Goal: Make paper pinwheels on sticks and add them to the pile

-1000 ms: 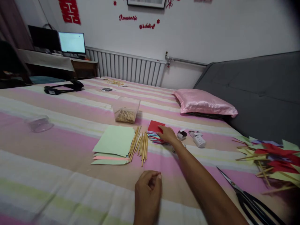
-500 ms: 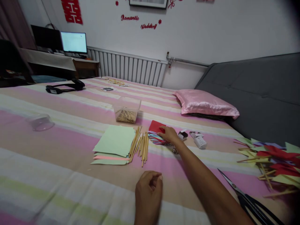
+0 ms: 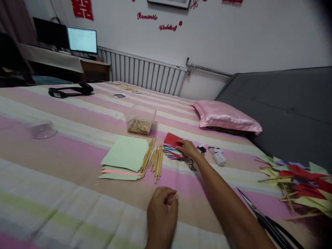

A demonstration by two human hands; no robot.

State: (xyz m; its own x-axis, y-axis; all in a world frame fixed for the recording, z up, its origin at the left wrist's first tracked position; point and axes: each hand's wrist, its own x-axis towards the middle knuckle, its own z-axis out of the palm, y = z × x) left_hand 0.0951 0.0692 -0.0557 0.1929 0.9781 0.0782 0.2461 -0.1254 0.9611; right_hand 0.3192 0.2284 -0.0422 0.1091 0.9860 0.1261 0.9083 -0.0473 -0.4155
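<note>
My right hand (image 3: pixel 188 149) reaches over a stack of small coloured paper pieces, its thumb and fingers bent round the near right corner of the red paper (image 3: pixel 172 139) on top. Striped layers of other colours show beneath it. My left hand (image 3: pixel 162 212) rests lower on the bedspread with curled fingers and the thumb close to them; I see nothing in it. Thin wooden sticks (image 3: pixel 157 160) lie in a loose bundle left of the small stack. Beside them is a pile of larger light green paper sheets (image 3: pixel 126 153), with a pink edge showing.
Behind the sticks stands a clear plastic box (image 3: pixel 140 121) with short sticks inside. Scissors (image 3: pixel 267 218) lie at the lower right, near paper pinwheels on sticks (image 3: pixel 298 183). Small opened boxes (image 3: pixel 219 158), a metal chain (image 3: pixel 192 165), a clear plastic bowl (image 3: pixel 43 129) and a pink pillow (image 3: pixel 225 116) are around.
The view has shifted slightly. My right hand stays at the corner of the red paper, and my left hand keeps its curled pose in nearly the same place.
</note>
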